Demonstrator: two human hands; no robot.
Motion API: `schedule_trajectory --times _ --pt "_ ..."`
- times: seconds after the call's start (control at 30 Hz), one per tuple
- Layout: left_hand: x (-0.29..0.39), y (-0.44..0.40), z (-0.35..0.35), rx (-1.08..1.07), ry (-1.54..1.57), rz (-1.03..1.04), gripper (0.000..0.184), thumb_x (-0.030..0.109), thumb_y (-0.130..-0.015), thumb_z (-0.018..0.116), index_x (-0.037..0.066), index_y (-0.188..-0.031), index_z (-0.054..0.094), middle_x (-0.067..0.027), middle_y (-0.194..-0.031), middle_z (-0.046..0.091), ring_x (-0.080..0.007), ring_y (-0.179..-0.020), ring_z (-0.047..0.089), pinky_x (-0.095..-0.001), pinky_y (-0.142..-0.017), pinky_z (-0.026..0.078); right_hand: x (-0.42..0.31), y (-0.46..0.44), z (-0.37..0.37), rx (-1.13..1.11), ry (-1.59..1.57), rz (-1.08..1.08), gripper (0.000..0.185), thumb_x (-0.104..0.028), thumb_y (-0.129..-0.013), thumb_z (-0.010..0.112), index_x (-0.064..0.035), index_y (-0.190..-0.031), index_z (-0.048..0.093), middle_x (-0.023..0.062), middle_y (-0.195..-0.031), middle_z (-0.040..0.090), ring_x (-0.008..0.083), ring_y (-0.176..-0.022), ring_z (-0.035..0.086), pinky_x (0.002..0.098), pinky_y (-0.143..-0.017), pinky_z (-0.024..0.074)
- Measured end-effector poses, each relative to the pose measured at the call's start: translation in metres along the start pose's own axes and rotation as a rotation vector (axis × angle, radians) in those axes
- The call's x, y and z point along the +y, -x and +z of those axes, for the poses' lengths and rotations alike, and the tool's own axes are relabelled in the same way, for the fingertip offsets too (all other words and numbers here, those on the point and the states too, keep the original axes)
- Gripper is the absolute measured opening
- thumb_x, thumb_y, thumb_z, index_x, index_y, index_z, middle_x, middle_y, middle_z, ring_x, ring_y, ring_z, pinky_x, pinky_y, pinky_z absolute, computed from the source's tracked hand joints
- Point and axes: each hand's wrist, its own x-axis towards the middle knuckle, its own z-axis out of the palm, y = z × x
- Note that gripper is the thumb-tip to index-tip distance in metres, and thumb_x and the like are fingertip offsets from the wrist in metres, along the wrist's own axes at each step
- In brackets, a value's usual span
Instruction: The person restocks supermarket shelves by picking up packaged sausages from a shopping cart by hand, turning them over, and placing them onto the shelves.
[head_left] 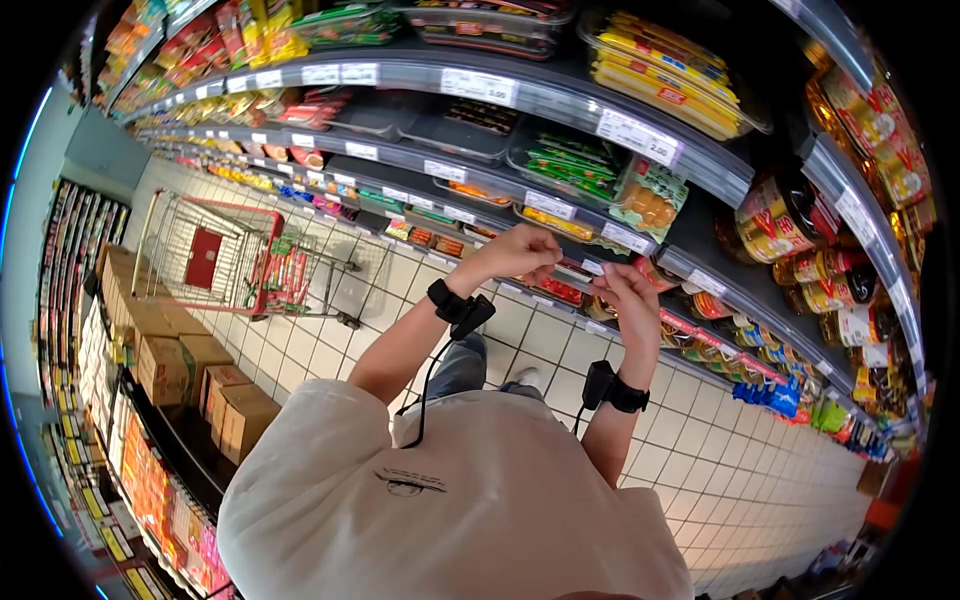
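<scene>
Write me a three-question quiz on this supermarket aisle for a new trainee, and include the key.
1. True or false: black straps circle the wrists of both the left hand and the right hand.
2. Which hand is nearer the shopping cart? A) Left B) Right C) Both equally near
3. What brown containers stand on the person's left?

Key: 1: True. 2: A. 3: Cardboard boxes.

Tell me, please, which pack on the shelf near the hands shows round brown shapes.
The pale green pack, just right of the bright green packets in the picture; those packets show no brown rounds.
</scene>
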Motion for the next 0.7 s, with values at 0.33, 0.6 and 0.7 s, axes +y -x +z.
schedule_trajectory --times 0.33,0.6,0.7 --pt "-0.058 0.061 -0.083 0.189 0.016 -0.047 0.017 0.018 -0.089 0.056 0.003 -0.096 0.062 -0.0030 -0.083 0.064 -0.0097 -0.074 0.062 -0.0230 -0.059 0.054 0.014 0.009 0.036 0.048 -0.056 0.072 0.031 -0.030 -0.090 0.063 -0.0007 -0.083 0.063 0.0021 -0.066 0.058 0.0157 -0.068 0.064 0.0269 -0.071 0.0517" --pt "-0.128 0.198 -0.209 0.478 0.037 -0.006 0.017 0.019 -0.087 0.059 0.003 -0.092 0.062 -0.0025 -0.080 0.063 -0.0101 -0.072 0.060 -0.0250 -0.059 0.052 0.051 -0.025 0.193 -0.235 0.144 0.201 0.027 -0.027 -0.092 0.060 -0.0004 -0.096 0.062 0.0051 -0.076 0.063 0.0156 -0.074 0.062 0.0301 -0.073 0.0519" --pt "-0.171 0.277 -0.251 0.646 0.035 -0.094 0.020 0.021 -0.085 0.060 0.003 -0.092 0.063 -0.0021 -0.079 0.062 -0.0107 -0.071 0.059 -0.0256 -0.059 0.051 0.063 -0.036 0.260 -0.325 0.266 0.229 0.025 -0.024 -0.092 0.059 -0.0008 -0.101 0.062 0.0051 -0.081 0.064 0.0143 -0.077 0.062 0.0315 -0.076 0.0532"
